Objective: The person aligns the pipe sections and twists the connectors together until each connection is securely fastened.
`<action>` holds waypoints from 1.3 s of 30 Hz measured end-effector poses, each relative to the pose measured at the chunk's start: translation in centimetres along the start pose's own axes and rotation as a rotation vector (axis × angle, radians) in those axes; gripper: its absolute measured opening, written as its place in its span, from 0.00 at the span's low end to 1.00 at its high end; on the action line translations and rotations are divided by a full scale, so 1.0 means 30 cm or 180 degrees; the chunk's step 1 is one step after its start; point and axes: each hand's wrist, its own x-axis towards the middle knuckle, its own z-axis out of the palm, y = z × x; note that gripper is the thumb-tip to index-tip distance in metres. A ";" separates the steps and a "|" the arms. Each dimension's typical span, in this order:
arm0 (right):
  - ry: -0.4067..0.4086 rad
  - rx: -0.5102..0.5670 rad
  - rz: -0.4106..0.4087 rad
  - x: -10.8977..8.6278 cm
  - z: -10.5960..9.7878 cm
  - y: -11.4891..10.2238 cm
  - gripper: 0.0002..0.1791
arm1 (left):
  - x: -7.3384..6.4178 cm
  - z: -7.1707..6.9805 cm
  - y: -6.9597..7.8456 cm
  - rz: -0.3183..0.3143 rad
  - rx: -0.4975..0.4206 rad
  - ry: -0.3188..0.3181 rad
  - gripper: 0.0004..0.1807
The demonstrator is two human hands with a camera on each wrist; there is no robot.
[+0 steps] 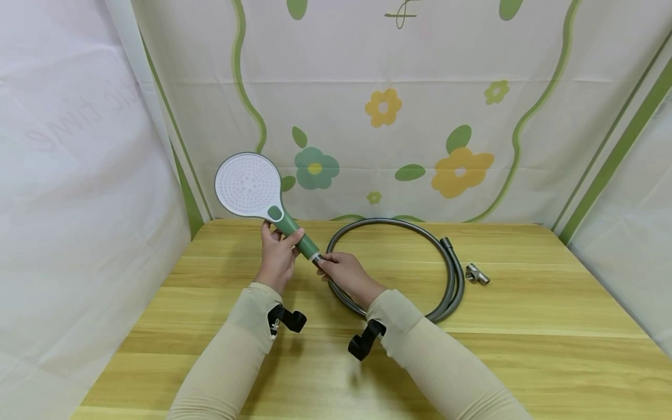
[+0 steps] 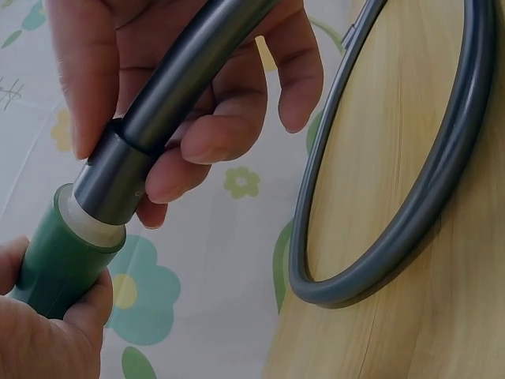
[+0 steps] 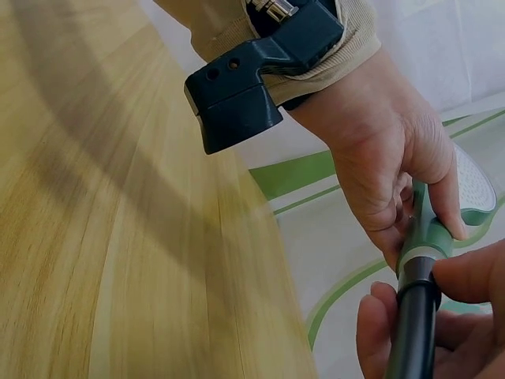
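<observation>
A hand shower with a round white spray face and a green handle is held up over the table, tilted to the upper left. My left hand grips its handle, thumb on one side. At the handle's lower end my right hand pinches the dark grey end nut of a shower hose. The nut sits over a whitish threaded end of the handle, part of which still shows between nut and green handle. In the right wrist view nut and handle stand in one line.
The rest of the hose lies looped on the wooden table, its free end at the right of the loop. Beyond that lies a small metal T-shaped fitting. Flower-printed cloth hangs behind the table, with white cloth at both sides.
</observation>
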 end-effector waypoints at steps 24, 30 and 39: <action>0.0250 -0.0323 -0.0171 -0.007 0.004 -0.007 0.17 | -0.002 0.001 0.003 -0.0018 -0.0035 -0.0002 0.46; 0.0267 -0.0378 -0.0199 -0.008 0.003 -0.005 0.16 | -0.003 0.002 0.002 -0.0010 -0.0040 -0.0011 0.46; 0.0236 -0.0379 -0.0168 -0.009 -0.002 -0.006 0.16 | -0.003 -0.001 0.000 0.0018 -0.0075 -0.0029 0.46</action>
